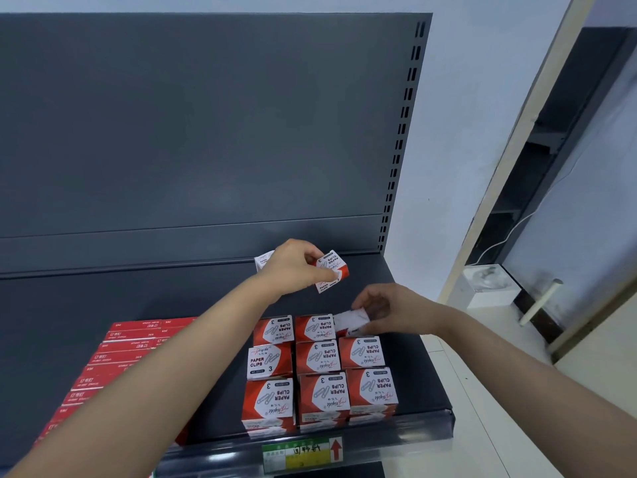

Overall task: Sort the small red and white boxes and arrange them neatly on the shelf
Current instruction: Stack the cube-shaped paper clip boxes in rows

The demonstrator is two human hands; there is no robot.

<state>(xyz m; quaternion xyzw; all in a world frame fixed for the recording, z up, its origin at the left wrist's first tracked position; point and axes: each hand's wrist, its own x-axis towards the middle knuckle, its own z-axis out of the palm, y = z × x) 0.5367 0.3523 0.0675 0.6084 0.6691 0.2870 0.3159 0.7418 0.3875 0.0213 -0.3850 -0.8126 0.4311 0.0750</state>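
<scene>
Placement is going on at the back right corner of the block of paper-clip boxes (322,360): the right hand (386,313) is pinching a box (351,320) and holding it just beside the back row on the shelf (424,384). The left hand (293,267) is gripping another box (332,270), tilted, farther back. Next, I judge, the right-hand box is needing squaring against its neighbours before the fingers are letting go.
</scene>
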